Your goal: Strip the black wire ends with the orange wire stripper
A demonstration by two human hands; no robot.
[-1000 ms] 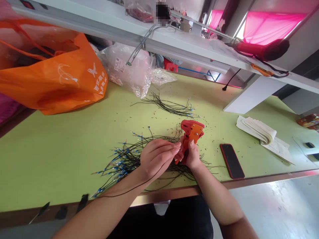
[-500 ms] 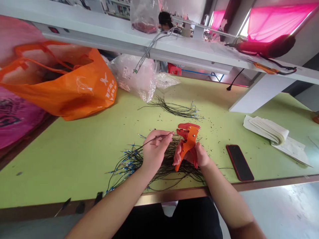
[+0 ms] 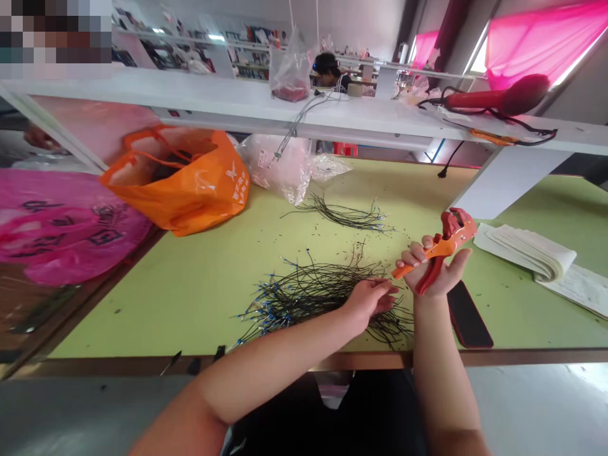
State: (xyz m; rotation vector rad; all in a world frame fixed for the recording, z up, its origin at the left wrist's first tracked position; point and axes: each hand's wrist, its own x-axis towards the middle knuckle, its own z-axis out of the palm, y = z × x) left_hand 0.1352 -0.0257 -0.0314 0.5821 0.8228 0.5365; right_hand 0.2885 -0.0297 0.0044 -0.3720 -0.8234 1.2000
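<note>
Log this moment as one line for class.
left hand: at larger wire bundle, grip unclear; right hand: holding orange-red tool; smaller wire bundle: farther back

I see tool (image 3: 443, 246): red and orange, handles apart, head tilted up to right, held above desk (image 3: 190, 285). Wires (image 3: 313, 303): thin, black, blue-tipped at left, heaped loosely; smaller bunch (image 3: 349, 218) beyond, blue tips right.

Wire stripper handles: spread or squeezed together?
Spread. On the wire stripper in the right hand, the orange handle and red handle show a gap between their ends.
</note>
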